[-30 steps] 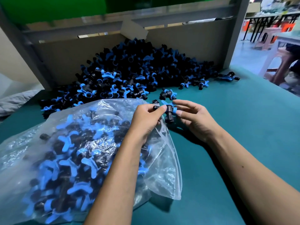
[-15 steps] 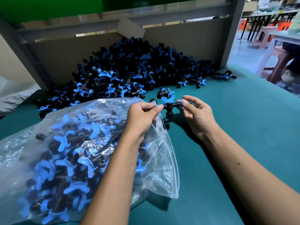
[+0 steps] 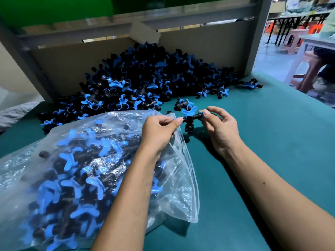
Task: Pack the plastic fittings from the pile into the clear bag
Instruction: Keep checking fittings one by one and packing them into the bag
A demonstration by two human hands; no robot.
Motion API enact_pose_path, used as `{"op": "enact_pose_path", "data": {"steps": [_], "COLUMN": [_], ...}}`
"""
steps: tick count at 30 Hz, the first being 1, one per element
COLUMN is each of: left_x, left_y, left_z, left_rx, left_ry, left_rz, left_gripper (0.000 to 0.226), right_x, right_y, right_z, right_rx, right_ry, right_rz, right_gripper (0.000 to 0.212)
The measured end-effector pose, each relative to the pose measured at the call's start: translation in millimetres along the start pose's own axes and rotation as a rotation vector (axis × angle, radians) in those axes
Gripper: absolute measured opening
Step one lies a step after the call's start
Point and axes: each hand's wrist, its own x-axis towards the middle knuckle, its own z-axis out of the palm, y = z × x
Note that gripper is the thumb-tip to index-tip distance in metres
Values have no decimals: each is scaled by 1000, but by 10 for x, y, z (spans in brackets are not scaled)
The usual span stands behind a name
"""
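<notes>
Teal table (image 3: pixel 253 160): clear bag (image 3: pixel 54 169) full of fittings; left hand (image 3: pixel 159 129), right hand (image 3: pixel 220 125) pinch one fitting (image 3: pixel 189 118).

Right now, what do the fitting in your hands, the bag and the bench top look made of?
Fitting: looks like rigid moulded plastic, matte black body with a smooth blue wing handle. Clear bag: thin soft plastic film, glossy; it wrinkles and glints. Bench top: teal, matte, seamless, perhaps a rubber or vinyl mat; can't tell which.
</notes>
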Motion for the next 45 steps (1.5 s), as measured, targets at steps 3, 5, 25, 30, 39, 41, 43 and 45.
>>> {"op": "enact_pose_path", "data": {"steps": [3,5,25,30,39,41,43,45], "left_x": [-1,-3,-99,-73,-229,-258,-253,-224], "left_y": [-10,-7,161,287,726,764,755,716], "left_z": [28,51,16,-53,39,55,57,62], "left_rx": [-10,-37,-162,-241,-29,-50,-58,-85], "left_ry": [63,132,164,291,261,240,216,198], "left_rz": [-21,-32,-76,74,439,438,414,381], "left_gripper": [36,44,18,25,25,24,24,25], "right_x": [-36,-99,-91,-80,-556,-678,-712,-705], "right_y": [45,88,29,-74,31,196,423,476], "right_z": [27,67,84,26,624,727,692,692], "right_rx": [-311,-603,-30,-383,-580,-602,-623,-619], "right_ry": [49,44,-161,-412,-801,-782,-792,-768], "right_rz": [-156,-343,250,161,-83,-90,-36,9], "right_gripper": [17,21,14,17,13,34,72,53]}}
